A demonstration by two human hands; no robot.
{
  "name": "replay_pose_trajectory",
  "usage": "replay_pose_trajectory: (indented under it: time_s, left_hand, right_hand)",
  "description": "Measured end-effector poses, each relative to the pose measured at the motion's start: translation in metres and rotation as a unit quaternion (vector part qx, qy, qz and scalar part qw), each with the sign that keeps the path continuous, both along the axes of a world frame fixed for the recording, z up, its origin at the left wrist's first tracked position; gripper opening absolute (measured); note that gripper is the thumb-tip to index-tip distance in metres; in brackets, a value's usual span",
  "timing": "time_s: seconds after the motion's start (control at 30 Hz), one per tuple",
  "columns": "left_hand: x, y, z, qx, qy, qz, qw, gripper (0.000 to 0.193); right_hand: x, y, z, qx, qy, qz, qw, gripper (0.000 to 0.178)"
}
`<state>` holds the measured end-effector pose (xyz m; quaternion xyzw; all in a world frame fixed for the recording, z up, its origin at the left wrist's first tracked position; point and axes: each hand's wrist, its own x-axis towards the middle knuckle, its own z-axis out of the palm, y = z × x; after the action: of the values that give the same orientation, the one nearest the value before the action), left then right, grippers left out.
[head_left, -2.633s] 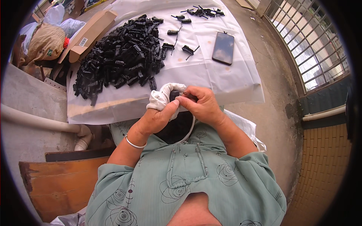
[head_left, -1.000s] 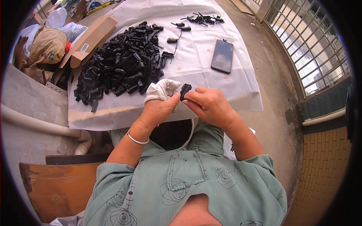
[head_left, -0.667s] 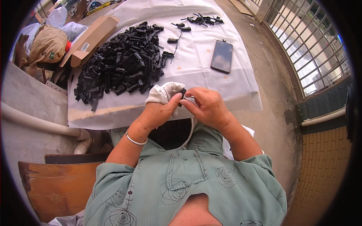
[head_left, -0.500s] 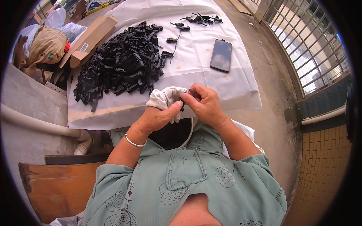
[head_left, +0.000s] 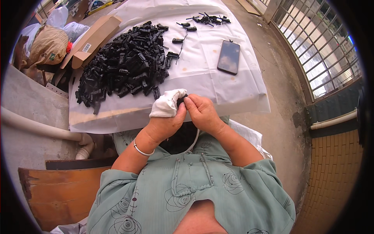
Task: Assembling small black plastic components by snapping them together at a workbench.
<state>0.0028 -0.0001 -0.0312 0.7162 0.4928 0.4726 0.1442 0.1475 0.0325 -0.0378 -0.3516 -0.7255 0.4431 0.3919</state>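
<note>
Over the near edge of the table, my two hands meet around a small black plastic piece (head_left: 180, 100). My left hand (head_left: 166, 124) wears a white cloth glove (head_left: 165, 104) over the fingers, its thumb bare, and is closed on the piece. Thumb and forefinger of my right hand (head_left: 203, 113), which is bare, pinch the piece's other side. Most of it is hidden by the fingers. Beyond my left hand lies a large heap of black plastic parts (head_left: 124, 64), one part lying near the glove.
White sheeting (head_left: 210, 87) covers the table. A phone (head_left: 228, 57) lies at right, with a smaller group of black parts (head_left: 210, 19) behind it. An open cardboard box (head_left: 97, 37) borders the heap. Below my hands is a round, light-rimmed container (head_left: 196, 140). Barred railing (head_left: 319, 46) stands far right.
My right hand has shifted slightly left and down, and its fingers have closed in against my left hand. The gloved fingers have curled upright. The heap and phone stay put.
</note>
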Motion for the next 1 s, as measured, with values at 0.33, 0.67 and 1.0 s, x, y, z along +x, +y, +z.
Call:
replay_pose_trajectory:
  time_s: [0.33,0.67,1.0]
  left_hand:
    - [-0.012,0.002,0.008,-0.245,-0.355,-0.116,0.895,0.028]
    - [-0.011,-0.002,0.007,-0.270,-0.318,-0.122,0.901,0.037]
    - [-0.012,-0.010,0.024,-0.387,-0.313,-0.224,0.838,0.026]
  right_hand:
    - [0.020,0.008,-0.002,0.014,-0.061,0.051,0.997,0.016]
    - [0.026,0.010,0.000,0.191,-0.027,0.025,0.981,0.011]
    - [0.020,0.008,0.009,0.035,-0.007,0.042,0.998,0.012]
